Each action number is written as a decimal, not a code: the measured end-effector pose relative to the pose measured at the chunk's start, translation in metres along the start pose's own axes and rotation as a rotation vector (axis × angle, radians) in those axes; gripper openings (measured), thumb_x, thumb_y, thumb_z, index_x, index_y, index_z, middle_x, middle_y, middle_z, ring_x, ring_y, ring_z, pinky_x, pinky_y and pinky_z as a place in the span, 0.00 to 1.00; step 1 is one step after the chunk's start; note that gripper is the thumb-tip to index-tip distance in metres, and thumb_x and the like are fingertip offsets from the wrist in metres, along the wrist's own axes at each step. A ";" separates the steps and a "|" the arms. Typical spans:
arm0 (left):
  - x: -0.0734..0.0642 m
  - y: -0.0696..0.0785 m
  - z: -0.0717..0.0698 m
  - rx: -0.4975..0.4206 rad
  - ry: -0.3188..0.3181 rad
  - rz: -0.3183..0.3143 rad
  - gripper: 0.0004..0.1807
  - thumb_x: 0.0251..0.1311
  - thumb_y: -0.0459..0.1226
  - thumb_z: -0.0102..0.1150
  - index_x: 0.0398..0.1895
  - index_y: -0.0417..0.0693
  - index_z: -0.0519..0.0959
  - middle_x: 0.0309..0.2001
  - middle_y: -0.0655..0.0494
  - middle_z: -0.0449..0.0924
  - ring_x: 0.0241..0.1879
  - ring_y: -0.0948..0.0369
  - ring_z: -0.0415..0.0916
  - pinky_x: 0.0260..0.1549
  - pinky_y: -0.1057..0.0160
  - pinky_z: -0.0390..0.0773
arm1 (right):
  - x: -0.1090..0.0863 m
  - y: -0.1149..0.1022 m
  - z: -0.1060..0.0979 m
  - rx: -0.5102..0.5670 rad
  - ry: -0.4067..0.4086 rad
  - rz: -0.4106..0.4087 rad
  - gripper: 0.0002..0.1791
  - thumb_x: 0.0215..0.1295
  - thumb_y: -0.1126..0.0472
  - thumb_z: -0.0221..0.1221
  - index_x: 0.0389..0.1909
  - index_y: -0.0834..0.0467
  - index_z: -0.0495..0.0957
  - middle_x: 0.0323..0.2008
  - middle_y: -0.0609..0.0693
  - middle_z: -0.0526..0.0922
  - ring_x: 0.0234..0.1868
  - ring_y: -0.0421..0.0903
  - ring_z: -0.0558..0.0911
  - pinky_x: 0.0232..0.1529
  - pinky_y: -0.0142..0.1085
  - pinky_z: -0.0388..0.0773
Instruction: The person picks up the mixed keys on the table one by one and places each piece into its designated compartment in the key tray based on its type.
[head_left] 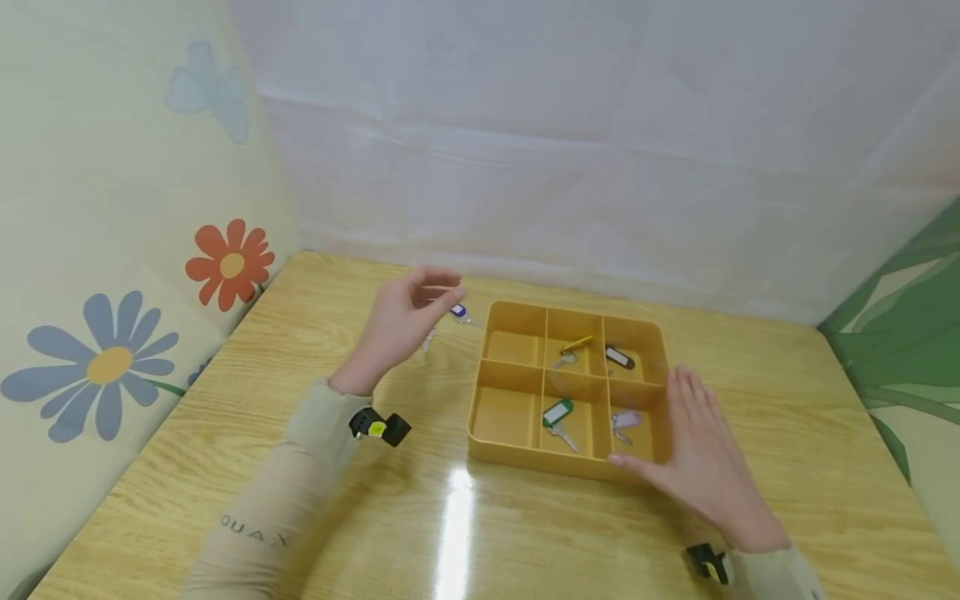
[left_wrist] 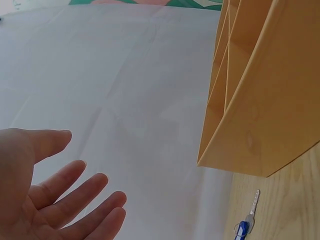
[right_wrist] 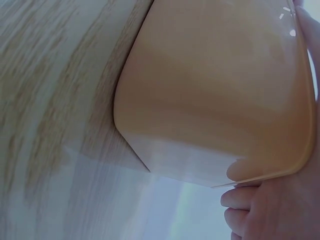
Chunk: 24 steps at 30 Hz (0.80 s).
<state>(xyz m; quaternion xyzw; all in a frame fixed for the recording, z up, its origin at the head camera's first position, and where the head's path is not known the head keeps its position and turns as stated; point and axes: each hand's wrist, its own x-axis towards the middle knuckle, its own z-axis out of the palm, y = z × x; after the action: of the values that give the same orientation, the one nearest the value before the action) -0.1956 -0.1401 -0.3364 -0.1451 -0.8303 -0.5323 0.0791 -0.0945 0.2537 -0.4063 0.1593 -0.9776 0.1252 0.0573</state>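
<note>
My left hand (head_left: 401,321) hovers left of the yellow divided box (head_left: 504,412), thumb and fingers apart and loosely bent, holding nothing. Just beside its fingertips lies a key with a blue tag (head_left: 459,311); the left wrist view shows the blue tag (left_wrist: 242,228) on the table near the box's wall. Another key (head_left: 429,340) lies under the hand, partly hidden. At the box's front right corner, my right hand (head_left: 712,467) rests with straight fingers along the right side and thumb at the front rim. Its fingertips (right_wrist: 235,198) touch the wall in the right wrist view.
Inside the box, keys lie with a green tag (head_left: 558,413) front middle, a lilac tag (head_left: 626,419) front right, a yellow tag (head_left: 577,344) back middle and a black tag (head_left: 620,357) back right. A white cloth wall (head_left: 525,167) stands behind the wooden table (head_left: 375,517).
</note>
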 end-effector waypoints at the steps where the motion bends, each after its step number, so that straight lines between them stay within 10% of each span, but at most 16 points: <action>1: 0.001 0.000 -0.001 0.005 -0.002 -0.003 0.18 0.71 0.46 0.63 0.58 0.47 0.81 0.55 0.50 0.83 0.51 0.52 0.82 0.52 0.52 0.81 | 0.000 0.000 0.000 0.001 -0.002 0.002 0.72 0.57 0.24 0.61 0.79 0.69 0.33 0.79 0.63 0.32 0.79 0.63 0.38 0.76 0.50 0.31; 24: 0.018 -0.024 -0.015 0.098 -0.030 -0.067 0.23 0.71 0.50 0.61 0.61 0.44 0.79 0.59 0.50 0.80 0.56 0.50 0.80 0.53 0.50 0.80 | 0.000 0.001 0.002 0.009 -0.003 0.003 0.72 0.56 0.24 0.62 0.79 0.70 0.36 0.79 0.62 0.32 0.79 0.59 0.35 0.76 0.47 0.30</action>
<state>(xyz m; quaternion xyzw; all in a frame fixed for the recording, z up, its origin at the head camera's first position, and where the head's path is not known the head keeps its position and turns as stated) -0.2208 -0.1599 -0.3454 -0.1214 -0.8608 -0.4910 0.0558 -0.0949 0.2538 -0.4088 0.1581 -0.9773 0.1295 0.0548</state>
